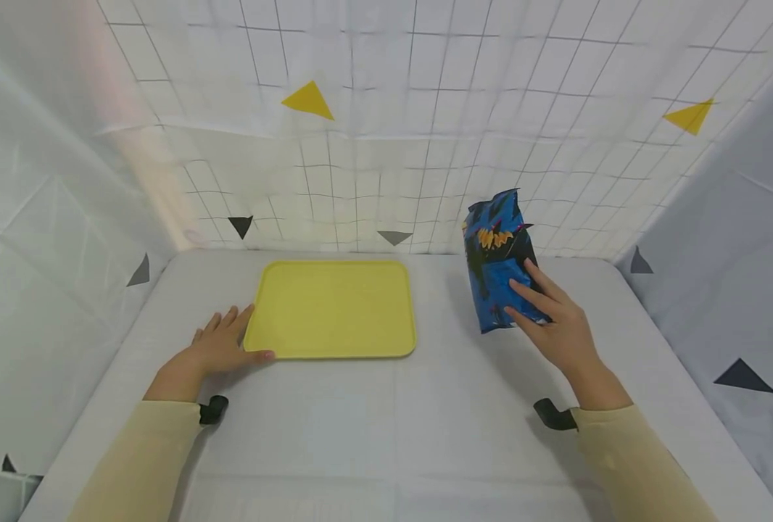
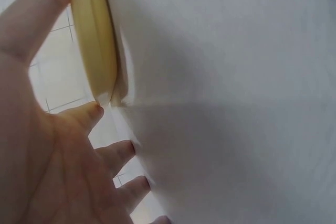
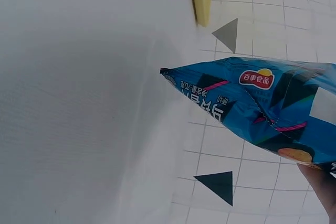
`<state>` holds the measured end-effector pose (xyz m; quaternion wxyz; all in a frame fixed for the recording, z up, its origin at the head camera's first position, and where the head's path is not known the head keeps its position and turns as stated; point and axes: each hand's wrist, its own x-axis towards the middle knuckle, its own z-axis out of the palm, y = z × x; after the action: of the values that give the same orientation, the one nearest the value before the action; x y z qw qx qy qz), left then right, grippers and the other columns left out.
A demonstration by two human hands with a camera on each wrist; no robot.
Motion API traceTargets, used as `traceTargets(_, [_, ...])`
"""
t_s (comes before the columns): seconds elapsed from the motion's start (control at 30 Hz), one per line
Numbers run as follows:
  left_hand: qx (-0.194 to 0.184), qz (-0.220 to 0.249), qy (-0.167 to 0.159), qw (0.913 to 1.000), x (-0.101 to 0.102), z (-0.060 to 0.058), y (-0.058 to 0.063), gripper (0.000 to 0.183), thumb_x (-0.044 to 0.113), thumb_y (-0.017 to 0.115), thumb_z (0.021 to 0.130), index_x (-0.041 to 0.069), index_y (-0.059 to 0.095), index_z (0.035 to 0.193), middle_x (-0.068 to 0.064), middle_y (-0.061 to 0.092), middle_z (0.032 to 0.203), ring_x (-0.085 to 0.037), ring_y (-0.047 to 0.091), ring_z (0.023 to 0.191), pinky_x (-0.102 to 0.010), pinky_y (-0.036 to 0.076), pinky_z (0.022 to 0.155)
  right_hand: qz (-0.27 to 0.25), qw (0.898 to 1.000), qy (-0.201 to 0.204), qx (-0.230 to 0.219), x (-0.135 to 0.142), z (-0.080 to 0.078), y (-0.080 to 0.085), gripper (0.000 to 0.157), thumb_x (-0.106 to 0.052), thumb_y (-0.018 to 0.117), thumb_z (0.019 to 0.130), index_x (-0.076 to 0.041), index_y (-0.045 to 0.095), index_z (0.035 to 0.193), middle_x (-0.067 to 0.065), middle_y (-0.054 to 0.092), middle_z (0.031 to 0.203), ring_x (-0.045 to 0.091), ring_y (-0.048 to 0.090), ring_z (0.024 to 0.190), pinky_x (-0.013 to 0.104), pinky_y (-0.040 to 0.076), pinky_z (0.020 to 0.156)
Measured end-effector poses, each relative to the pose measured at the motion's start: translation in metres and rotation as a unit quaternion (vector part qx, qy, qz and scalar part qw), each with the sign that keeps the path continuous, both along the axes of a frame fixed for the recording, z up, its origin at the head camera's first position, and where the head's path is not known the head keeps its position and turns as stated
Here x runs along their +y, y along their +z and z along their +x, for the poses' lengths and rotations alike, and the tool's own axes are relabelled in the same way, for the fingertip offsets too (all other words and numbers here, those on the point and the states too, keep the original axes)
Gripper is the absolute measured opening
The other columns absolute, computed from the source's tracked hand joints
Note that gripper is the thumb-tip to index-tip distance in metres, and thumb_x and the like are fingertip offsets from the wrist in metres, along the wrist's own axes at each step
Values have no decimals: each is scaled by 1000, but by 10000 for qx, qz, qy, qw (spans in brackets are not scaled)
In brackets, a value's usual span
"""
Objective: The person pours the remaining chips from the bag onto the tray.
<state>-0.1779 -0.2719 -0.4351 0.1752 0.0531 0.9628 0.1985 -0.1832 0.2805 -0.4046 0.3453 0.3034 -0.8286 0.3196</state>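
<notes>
A yellow rectangular tray (image 1: 334,310) lies flat on the white table. At its left front corner is my left hand (image 1: 220,348), fingers spread and fairly straight, the thumb along the front edge. In the left wrist view, the tray's rim (image 2: 97,35) runs between thumb and index finger, and the other fingertips reach toward the tabletop. My right hand (image 1: 559,326) holds a blue chip bag (image 1: 500,283) by its right side, tilted and raised over the table, right of the tray. The right wrist view shows the bag's printed face (image 3: 262,103); most of that hand is hidden behind it.
White sheeting with a grid (image 1: 386,167) rises behind the table, and plain sheets (image 1: 745,304) hang at both sides. Yellow, grey and black triangles mark the sheets. The white tabletop (image 1: 360,420) extends in front of the tray.
</notes>
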Motion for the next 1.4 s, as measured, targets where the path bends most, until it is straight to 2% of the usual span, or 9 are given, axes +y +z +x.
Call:
traceTargets(0.27, [-35, 28, 46, 10000, 0, 0, 0, 121, 71, 68, 80, 1, 10, 160, -37, 5, 159, -62, -1, 143, -79, 2, 107, -65, 9997, 155, -199, -2, 5, 6, 69, 19, 87, 57, -2, 72, 121, 16, 51, 148, 30, 51, 134, 15, 39, 104])
traceTargets(0.67, [-14, 34, 43, 10000, -2, 1, -1, 121, 71, 68, 79, 1, 11, 160, -38, 5, 159, -62, -1, 142, -80, 2, 106, 119, 9959, 380, -808, -4, 12, 15, 67, 15, 86, 63, -4, 70, 125, 13, 49, 151, 18, 46, 138, 9, 42, 96])
traceTargets(1.13, [-31, 2, 16, 10000, -1, 0, -3, 121, 72, 67, 80, 2, 9, 160, -37, 5, 160, -62, -1, 143, -79, 3, 107, 283, 9919, 540, -1111, -8, 16, 23, 62, 14, 85, 67, -4, 71, 124, 12, 49, 151, 8, 44, 138, 9, 42, 95])
traceTargets(1.4, [-6, -51, -12, 10000, -3, -2, -6, 123, 75, 66, 79, 3, 8, 160, -37, 4, 160, -62, -2, 143, -79, 2, 107, 339, 9892, 851, -1147, -14, 14, 30, 61, 14, 85, 67, -2, 71, 124, 15, 49, 150, 10, 43, 140, 10, 42, 98])
